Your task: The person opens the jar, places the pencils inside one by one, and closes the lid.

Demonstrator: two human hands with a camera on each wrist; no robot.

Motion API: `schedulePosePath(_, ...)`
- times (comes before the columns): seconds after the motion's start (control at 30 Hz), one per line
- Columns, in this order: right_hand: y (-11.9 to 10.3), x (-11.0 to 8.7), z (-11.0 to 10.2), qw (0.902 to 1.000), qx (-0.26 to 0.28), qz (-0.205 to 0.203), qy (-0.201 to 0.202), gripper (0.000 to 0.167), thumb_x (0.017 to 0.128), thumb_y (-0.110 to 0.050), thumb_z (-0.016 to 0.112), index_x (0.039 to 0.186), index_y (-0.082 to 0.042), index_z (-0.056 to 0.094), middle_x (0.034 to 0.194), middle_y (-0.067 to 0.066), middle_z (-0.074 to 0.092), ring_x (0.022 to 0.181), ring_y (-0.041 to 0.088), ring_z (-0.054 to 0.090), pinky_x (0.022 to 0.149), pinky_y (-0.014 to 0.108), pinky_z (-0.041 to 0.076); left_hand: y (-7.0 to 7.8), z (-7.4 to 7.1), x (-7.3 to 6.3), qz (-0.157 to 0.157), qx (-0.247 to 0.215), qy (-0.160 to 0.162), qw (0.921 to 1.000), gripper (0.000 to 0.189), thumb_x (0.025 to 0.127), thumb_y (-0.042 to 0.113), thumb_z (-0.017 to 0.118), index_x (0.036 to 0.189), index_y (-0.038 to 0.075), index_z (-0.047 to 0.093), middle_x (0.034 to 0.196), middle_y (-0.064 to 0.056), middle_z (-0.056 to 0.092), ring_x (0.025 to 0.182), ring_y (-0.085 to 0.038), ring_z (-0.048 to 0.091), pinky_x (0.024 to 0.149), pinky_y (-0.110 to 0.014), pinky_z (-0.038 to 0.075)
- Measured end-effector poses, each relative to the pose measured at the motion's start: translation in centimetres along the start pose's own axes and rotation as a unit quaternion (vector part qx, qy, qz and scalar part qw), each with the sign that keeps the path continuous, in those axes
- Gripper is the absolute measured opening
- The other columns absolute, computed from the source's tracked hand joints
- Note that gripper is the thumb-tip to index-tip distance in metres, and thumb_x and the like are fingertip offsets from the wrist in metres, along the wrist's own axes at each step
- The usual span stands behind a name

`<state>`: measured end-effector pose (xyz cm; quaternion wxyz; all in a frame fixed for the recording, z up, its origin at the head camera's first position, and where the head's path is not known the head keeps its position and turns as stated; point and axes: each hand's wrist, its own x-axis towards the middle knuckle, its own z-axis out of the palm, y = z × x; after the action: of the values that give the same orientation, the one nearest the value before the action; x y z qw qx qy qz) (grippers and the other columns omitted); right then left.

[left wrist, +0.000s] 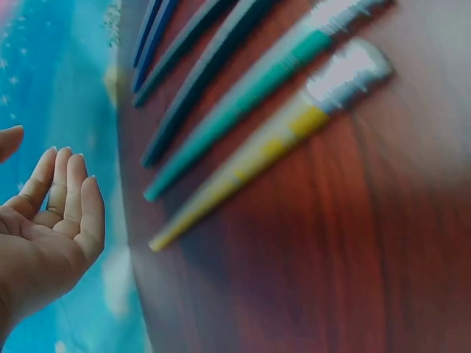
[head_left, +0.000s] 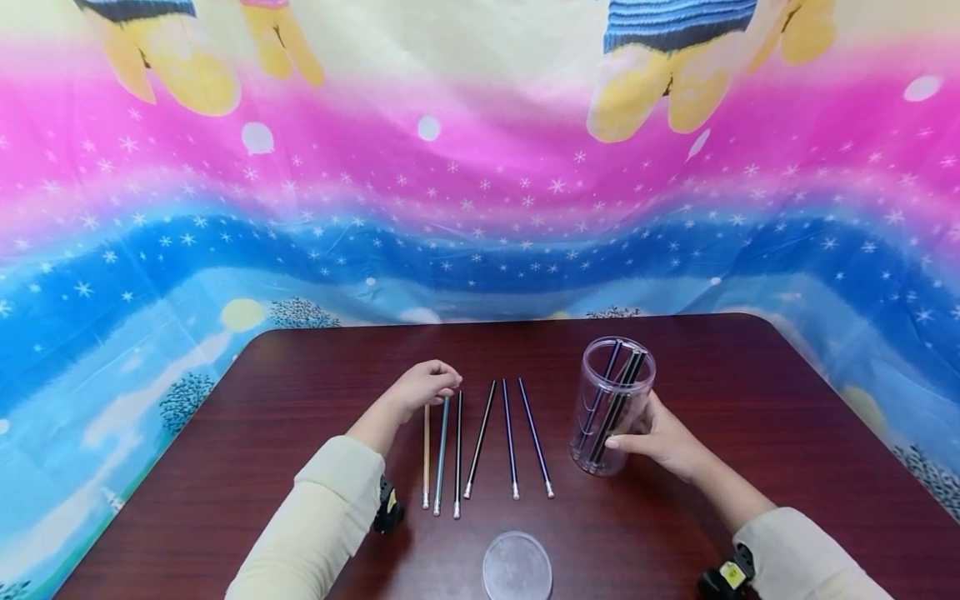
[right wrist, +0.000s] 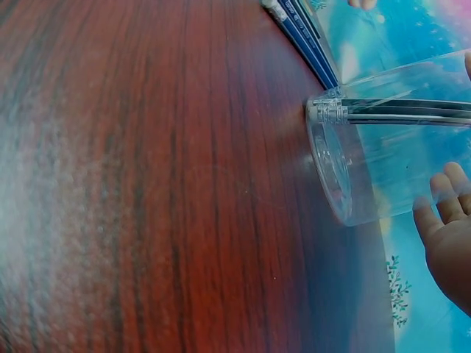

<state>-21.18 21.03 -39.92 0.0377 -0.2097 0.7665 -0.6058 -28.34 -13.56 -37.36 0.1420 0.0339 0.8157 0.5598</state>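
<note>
My left hand (head_left: 422, 388) hovers over the far ends of several pencils, fingers loosely bent and nothing in them; in the left wrist view the palm (left wrist: 51, 235) looks bare. Under it lie a yellow pencil (head_left: 427, 458), a teal pencil (head_left: 442, 458) and a black pencil (head_left: 458, 458). Further right are another black pencil (head_left: 481, 437) and two dark blue pencils (head_left: 510, 437), eraser ends toward me. My right hand (head_left: 663, 433) grips a clear plastic jar (head_left: 582, 429) by its right side, thumb across the front. Inside it, dark pencils (right wrist: 405, 112) lean with erasers down.
A round clear lid (head_left: 517, 568) lies flat near the front of the dark red wooden table (head_left: 300, 417). Behind the table's far edge hangs a colourful patterned cloth (head_left: 480, 208). Each wrist wears a black camera (head_left: 387, 507).
</note>
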Motion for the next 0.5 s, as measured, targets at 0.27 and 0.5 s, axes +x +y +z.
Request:
schedulePosePath(0.27,-0.1,0.1,0.1,1.0000,0.003,-0.004,0.000,0.078,0.073,0.000,0.065,0.131,0.000,0.013,0.121,0.030,0.037,0.097,0.004,0.050,0.078,0.020,0.042,-2.1,-1.4,-0.8,-0.031,0.019,0.029,0.9989,0.015,0.086,0.014,0.049,0.092,0.000,0.051,0.100,-0.014,0.057,0.081,-0.019,0.053,0.078,-0.038,0.044)
schedulePosePath(0.5,0.0,0.0,0.1,1.0000,0.004,-0.004,-0.001,0.078,0.073,0.000,0.065,0.131,-0.001,0.012,0.122,0.030,0.036,0.098,0.004,0.050,0.079,0.020,0.041,-3.4,-2.2,-1.6,-0.079,0.043,0.036,0.9952,0.017,0.083,0.017,0.054,0.086,0.002,0.047,0.090,-0.012,0.053,0.080,-0.022,0.052,0.069,-0.035,0.047)
